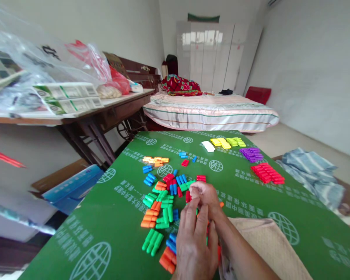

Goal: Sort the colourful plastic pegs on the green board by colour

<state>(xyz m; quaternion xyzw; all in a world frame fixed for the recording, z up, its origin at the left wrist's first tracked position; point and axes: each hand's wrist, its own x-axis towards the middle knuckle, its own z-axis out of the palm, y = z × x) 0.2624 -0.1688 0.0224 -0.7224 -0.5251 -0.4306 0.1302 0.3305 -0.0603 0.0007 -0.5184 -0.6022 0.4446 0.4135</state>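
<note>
On the green table (122, 217) lie small plastic pieces in groups: green (152, 242), orange (148, 218), blue (149, 179) and red (201, 178). My left hand (194, 237) rests low over the pieces at the front centre, its fingers stretched forward, beside blue and orange ones. Just ahead of it, my right hand (204, 194) has its fingers curled together near red pieces. The two hands touch or overlap. Whatever is between the right fingers is hidden.
Sorted white (208, 146), yellow (221, 143), purple (251, 154) and red (267, 173) groups lie at the back right. A beige cloth (262, 241) is under my right forearm. A cluttered side table (105, 107) stands left; a bed (212, 112) is behind.
</note>
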